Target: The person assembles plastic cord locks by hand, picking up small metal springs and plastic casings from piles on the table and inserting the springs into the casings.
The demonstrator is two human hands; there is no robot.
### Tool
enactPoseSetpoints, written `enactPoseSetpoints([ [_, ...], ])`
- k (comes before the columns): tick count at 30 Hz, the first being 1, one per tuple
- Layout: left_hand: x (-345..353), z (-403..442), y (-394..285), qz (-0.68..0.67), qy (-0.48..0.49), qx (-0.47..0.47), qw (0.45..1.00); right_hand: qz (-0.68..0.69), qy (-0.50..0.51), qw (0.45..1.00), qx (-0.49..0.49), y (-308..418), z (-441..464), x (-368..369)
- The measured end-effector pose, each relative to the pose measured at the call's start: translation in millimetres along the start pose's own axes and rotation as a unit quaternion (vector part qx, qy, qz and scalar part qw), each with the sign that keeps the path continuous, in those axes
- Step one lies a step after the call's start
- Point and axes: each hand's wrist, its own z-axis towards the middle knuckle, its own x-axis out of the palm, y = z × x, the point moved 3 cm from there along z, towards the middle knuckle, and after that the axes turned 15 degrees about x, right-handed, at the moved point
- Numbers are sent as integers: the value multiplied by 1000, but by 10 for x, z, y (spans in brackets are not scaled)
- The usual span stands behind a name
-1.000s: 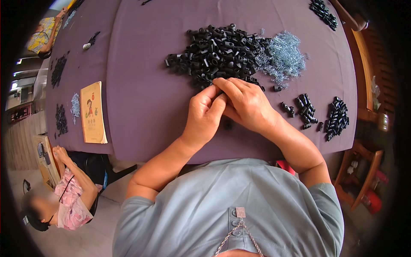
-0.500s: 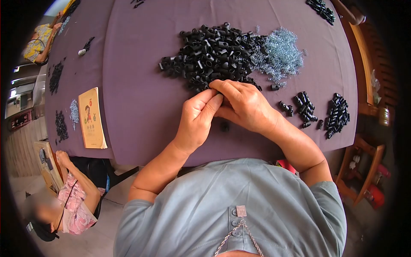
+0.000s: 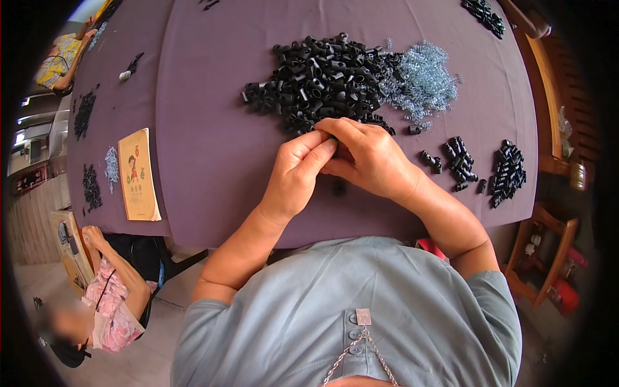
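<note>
My left hand and my right hand meet fingertip to fingertip at the near edge of a heap of black plastic pieces. Both have their fingers pressed together around a small dark thing, mostly hidden; only a bit of it shows between the fingers. A pile of thin metal springs touches the heap on its right. Small groups of black pieces lie to the right of my right hand, with a larger group beyond them. Below my hands a dark piece rests on the cloth.
A booklet lies on the purple tablecloth at the left, near more springs and black pieces. A person in pink sits at the lower left, another in yellow at the upper left. A wooden rack stands right.
The view has shifted slightly, so the table's contents appear a little further left. My hands stay joined, with small changes in finger position.
</note>
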Motion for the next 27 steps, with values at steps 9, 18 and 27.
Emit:
enactPoseSetpoints([
  [9, -22, -2, 46, 12, -10, -13, 1000, -4, 11, 1000, 7, -15, 4, 8],
  [18, -15, -3, 37, 57, -2, 5, 998, -44, 12, 999, -15, 7, -3, -1],
  [27, 2, -11, 51, 66, 1, 21, 998, -36, 15, 999, -11, 9, -16, -8],
])
